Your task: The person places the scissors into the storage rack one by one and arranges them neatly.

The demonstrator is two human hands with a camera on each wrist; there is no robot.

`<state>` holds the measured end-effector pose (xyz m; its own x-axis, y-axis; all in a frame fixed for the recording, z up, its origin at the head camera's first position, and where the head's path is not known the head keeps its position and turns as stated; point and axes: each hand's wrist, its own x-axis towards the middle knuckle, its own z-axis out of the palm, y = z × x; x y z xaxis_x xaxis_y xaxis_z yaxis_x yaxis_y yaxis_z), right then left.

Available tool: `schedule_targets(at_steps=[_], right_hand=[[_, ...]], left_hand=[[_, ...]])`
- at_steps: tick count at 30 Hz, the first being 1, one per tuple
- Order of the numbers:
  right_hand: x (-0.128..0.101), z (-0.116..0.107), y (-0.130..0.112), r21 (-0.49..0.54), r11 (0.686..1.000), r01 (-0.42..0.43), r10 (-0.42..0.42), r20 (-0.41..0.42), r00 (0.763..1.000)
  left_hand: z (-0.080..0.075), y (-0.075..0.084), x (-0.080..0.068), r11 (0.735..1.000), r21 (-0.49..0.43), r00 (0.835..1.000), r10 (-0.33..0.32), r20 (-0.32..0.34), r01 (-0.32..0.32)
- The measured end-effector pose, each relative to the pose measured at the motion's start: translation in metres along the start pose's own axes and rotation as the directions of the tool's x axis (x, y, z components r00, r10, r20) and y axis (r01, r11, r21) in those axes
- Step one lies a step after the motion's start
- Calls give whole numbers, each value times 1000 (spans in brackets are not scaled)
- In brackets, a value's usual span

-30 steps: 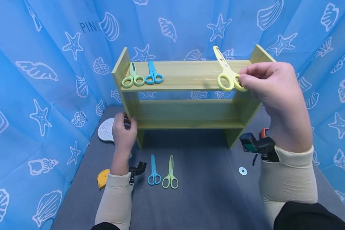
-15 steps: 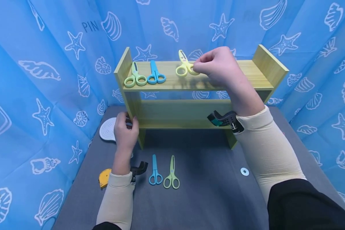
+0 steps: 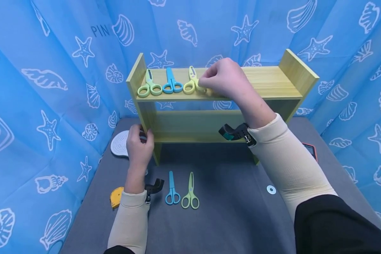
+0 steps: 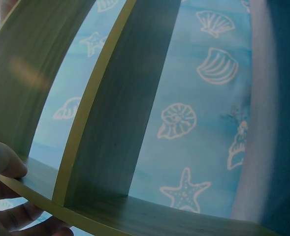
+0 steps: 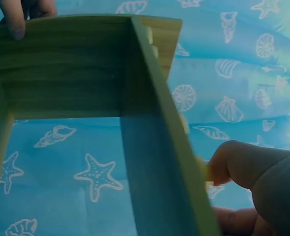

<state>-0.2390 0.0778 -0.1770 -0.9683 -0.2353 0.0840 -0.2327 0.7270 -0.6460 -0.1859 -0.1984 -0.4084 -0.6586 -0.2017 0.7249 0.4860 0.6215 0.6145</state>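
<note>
Since a second ago your right hand [image 3: 223, 78] has carried the yellow scissors [image 3: 192, 84] from the right end of the shelf unit [image 3: 292, 95] across to the left, and they have dropped from tilted in the air to lying on the top shelf. They now sit just beside the blue scissors [image 3: 171, 84], which lie next to the green scissors [image 3: 150, 87], all three with handles toward you and blades pointing back, so the row reads as a tidy line. Your fingers are curled and still pinching the yellow handle loop, likely to nudge it square with its neighbours. Your left hand [image 3: 139, 146] has stayed put, wrapped round the lower left upright, apparently to steady the unit while the other hand works above.

On the grey table [image 3: 235, 218] in front lie a second blue pair [image 3: 172, 192] and a second green pair [image 3: 190, 194], side by side. A white perforated disc [image 3: 119, 143] sits left of the unit, a yellow tape measure [image 3: 115, 197] by your left wrist, and a small washer [image 3: 271, 189] to the right.
</note>
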Motion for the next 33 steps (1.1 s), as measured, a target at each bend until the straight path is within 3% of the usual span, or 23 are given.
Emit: schedule_targets(at_steps=[4,11,19,24,33], right_hand=[[-13,-6,2,-21,999,40,-41,-23,999],[-45,-18,9,32,989,144,-137,-163,977],[-85,-27,23,5,956,294,-277,-317,907],[-108,-29,39,-43,923,382,-372,-353,859],[-145,-28,75,-70,880,471,-455,-413,789]], left_hand=[[0,0,-1,1000,8,1000,4,8,-4],[0,0,-2,1000,11,1000,-2,10,1],[0,0,-1,1000,-2,1000,0,0,0],[-1,0,-1,1000,5,1000,1,10,-1],[-1,1,-2,1000,-5,1000,6,-5,-6]])
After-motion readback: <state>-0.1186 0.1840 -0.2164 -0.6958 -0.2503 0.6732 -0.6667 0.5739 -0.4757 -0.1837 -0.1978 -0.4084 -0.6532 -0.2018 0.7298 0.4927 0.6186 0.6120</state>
